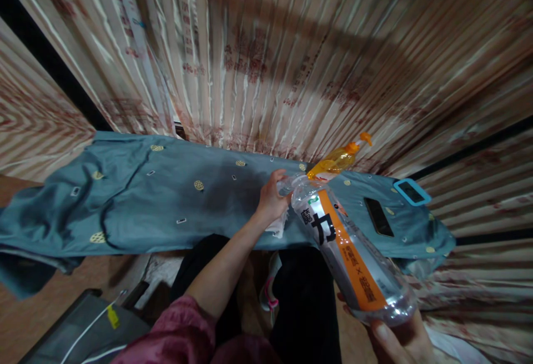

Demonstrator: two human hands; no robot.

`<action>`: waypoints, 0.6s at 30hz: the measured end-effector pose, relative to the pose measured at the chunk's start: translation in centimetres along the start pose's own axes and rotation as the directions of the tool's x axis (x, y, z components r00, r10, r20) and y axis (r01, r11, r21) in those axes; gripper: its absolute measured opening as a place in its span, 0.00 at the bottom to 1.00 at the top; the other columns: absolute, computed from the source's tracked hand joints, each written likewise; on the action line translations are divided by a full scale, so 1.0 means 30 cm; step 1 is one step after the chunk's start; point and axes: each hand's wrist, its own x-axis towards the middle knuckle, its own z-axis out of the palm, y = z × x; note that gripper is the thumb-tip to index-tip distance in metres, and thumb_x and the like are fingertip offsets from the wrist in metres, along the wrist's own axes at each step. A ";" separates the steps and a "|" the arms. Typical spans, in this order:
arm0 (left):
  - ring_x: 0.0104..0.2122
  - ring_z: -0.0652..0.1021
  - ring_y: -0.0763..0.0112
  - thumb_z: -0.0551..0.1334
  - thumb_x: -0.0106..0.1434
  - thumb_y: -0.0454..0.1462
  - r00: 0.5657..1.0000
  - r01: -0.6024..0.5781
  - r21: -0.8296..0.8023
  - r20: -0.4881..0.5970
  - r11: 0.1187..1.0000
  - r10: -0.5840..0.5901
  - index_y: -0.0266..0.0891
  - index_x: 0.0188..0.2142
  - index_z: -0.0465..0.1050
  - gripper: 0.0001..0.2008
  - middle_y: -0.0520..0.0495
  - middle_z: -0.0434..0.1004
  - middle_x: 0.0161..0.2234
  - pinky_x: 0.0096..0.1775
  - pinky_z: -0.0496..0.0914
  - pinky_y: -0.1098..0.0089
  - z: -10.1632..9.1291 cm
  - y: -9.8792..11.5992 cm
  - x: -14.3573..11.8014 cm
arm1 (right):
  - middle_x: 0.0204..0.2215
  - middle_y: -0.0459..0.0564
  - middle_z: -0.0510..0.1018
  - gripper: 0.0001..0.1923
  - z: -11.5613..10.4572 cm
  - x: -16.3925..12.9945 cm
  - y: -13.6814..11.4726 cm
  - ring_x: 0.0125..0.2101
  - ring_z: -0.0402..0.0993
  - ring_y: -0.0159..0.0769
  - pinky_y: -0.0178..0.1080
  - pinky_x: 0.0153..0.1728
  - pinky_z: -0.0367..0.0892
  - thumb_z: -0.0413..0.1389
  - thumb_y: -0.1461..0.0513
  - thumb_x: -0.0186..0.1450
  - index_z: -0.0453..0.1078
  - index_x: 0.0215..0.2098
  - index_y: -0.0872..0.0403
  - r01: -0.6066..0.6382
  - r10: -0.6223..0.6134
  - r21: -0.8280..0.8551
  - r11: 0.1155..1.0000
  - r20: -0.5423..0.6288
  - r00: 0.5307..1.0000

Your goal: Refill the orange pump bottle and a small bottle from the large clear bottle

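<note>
A large clear plastic bottle (350, 253) with an orange, white and grey label is tilted, its base towards me and its neck pointing away to the left. My right hand (400, 339) grips the bottle's base from below, partly cut off by the frame edge. My left hand (270, 200) has its fingers closed around the clear plastic at the neck end; whether a separate clear piece is there too I cannot tell. Beneath that hand lies a crumpled white cloth or tissue (277, 226). Just beyond the neck is a pump bottle (335, 162) of yellow liquid with an orange head.
A grey-green patterned cloth (216, 203) covers the narrow table before me. On its right lie a dark phone (378, 217) and a blue-framed device (412, 192). Pleated curtains (258, 64) hang close behind. A grey seat (95, 319) with a white cable is at lower left.
</note>
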 end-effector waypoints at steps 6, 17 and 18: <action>0.46 0.80 0.60 0.71 0.54 0.37 1.000 -0.003 0.009 -0.004 1.000 0.003 0.40 0.51 0.63 0.27 0.42 0.79 0.47 0.50 0.73 0.59 0.001 0.003 0.000 | 0.46 0.54 0.79 0.37 0.000 0.003 -0.007 0.42 0.77 0.54 0.54 0.43 0.72 0.70 0.49 0.47 0.68 0.53 0.46 -0.025 0.026 0.022 0.999 -0.028 0.999; 0.46 0.80 0.60 0.72 0.54 0.38 1.000 0.006 0.000 -0.008 1.000 -0.006 0.42 0.51 0.64 0.27 0.43 0.79 0.47 0.50 0.72 0.59 -0.001 0.002 0.000 | 0.49 0.54 0.77 0.37 0.015 -0.004 -0.009 0.44 0.77 0.54 0.53 0.43 0.73 0.69 0.49 0.49 0.66 0.55 0.45 -0.007 0.008 0.037 0.999 -0.012 1.000; 0.46 0.80 0.60 0.72 0.54 0.38 1.000 0.008 0.001 -0.007 1.000 -0.008 0.42 0.51 0.64 0.27 0.43 0.79 0.47 0.50 0.72 0.59 -0.002 0.003 0.000 | 0.48 0.54 0.78 0.37 0.016 -0.004 -0.010 0.44 0.77 0.53 0.52 0.43 0.73 0.69 0.49 0.49 0.66 0.55 0.45 0.000 0.001 0.035 0.999 -0.010 1.000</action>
